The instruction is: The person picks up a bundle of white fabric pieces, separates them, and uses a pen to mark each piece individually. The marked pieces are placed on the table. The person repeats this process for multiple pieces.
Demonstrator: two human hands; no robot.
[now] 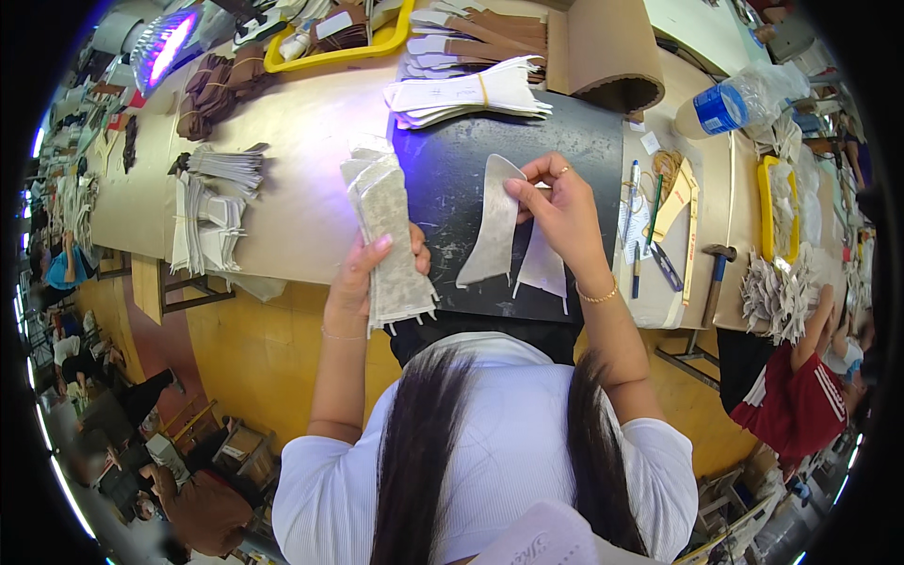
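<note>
My left hand is closed round a stack of cut pieces with a mottled grey surface and small tabs at the lower edge. Between the thumb and fingers of my right hand is the upper end of a single light grey cut piece, curved and wider at its bottom. Another pale cut piece shows under that hand, its upper part hidden by my fingers. Both hands are over a scuffed dark work board. Beyond them lies a banded bundle of white cut pieces.
Brown strips and a cardboard roll are at the back, near a yellow tray. White bundles lie left. Nippers, pens, a hammer and a plastic bottle are right. A person in red works nearby.
</note>
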